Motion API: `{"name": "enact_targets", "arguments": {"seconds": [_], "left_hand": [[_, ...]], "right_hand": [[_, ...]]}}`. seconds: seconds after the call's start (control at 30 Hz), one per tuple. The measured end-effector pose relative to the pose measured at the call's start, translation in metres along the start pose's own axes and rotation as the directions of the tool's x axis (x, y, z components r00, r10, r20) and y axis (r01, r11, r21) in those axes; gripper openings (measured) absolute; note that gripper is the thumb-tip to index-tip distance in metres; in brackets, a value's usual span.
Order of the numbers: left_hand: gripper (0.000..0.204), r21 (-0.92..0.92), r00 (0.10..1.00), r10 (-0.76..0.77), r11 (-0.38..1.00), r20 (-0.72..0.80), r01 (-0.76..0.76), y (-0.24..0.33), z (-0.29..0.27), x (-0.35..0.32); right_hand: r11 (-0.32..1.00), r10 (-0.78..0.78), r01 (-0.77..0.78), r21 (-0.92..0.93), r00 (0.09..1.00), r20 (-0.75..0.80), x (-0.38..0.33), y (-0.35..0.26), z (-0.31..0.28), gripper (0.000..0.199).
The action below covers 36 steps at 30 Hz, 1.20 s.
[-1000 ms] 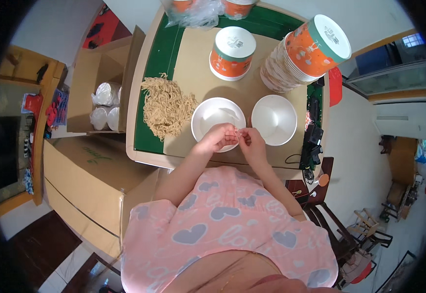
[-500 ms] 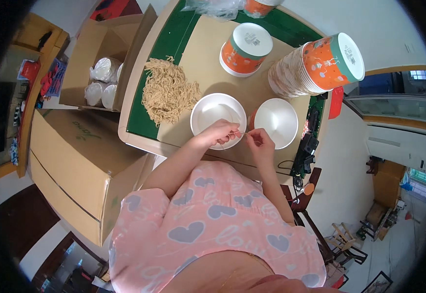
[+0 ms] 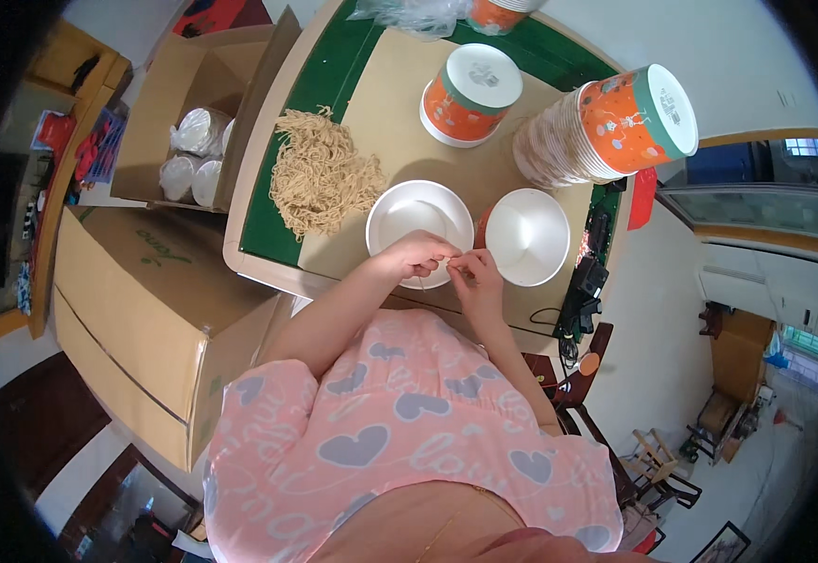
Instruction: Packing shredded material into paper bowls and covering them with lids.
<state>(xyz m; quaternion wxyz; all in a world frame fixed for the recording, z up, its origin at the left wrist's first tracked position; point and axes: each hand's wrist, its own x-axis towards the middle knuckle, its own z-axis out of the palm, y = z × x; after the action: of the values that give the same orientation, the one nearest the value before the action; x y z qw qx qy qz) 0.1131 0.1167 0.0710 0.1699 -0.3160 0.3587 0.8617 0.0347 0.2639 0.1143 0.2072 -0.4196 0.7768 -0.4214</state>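
Over the near rim of a white paper bowl (image 3: 404, 211), my left hand (image 3: 416, 255) pinches a thin tan string (image 3: 421, 282), one end of which hangs below the fingers. My right hand (image 3: 477, 286) meets it fingertip to fingertip, also pinching the string; the stretch between them is mostly hidden. Just right of the hands, an orange paper bucket (image 3: 529, 235) lies tipped so that its white inside shows. A tangled heap of tan strings (image 3: 320, 178) rests left of the bowl.
An upside-down orange bucket (image 3: 470, 98) and a long stack of nested buckets (image 3: 606, 131) occupy the table's far side. Black power adapters (image 3: 589, 281) and cables line the right edge. Left of the table stand an open carton (image 3: 170, 113) with wrapped white stacks and a large cardboard box (image 3: 146, 310).
My right hand has moved left, closing the small gap to my left hand. The left hand stays nearly in place, and a string end now hangs below it.
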Motion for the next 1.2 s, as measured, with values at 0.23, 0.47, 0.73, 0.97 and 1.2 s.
{"name": "enact_targets", "arguments": {"seconds": [0.23,0.47,0.73,0.97,1.2], "left_hand": [[0.016,-0.034,0.991,0.112,0.993,-0.068,-0.114,-0.003,0.005,-0.008],[0.010,0.357,0.788,0.600,0.772,-0.137,-0.526,-0.029,0.013,-0.001],[0.008,0.227,0.799,0.577,0.812,-0.168,-0.538,-0.024,0.016,-0.007],[0.006,0.658,0.673,0.739,0.526,-0.040,-0.539,-0.014,0.022,-0.023],[0.005,0.809,0.562,0.823,0.271,0.088,-0.522,-0.013,0.025,-0.031]], "right_hand": [[0.995,0.022,-0.016,0.100,0.998,-0.062,0.002,0.002,-0.001,0.007],[0.915,0.289,-0.271,0.298,0.957,-0.015,0.007,0.011,-0.001,0.008],[0.898,0.303,-0.274,0.343,0.952,-0.033,0.009,0.012,0.002,0.007],[0.888,0.310,-0.251,0.385,0.945,-0.100,0.012,0.007,0.000,0.030],[0.840,0.331,-0.298,0.453,0.944,0.007,0.013,0.005,-0.004,0.037]]}}
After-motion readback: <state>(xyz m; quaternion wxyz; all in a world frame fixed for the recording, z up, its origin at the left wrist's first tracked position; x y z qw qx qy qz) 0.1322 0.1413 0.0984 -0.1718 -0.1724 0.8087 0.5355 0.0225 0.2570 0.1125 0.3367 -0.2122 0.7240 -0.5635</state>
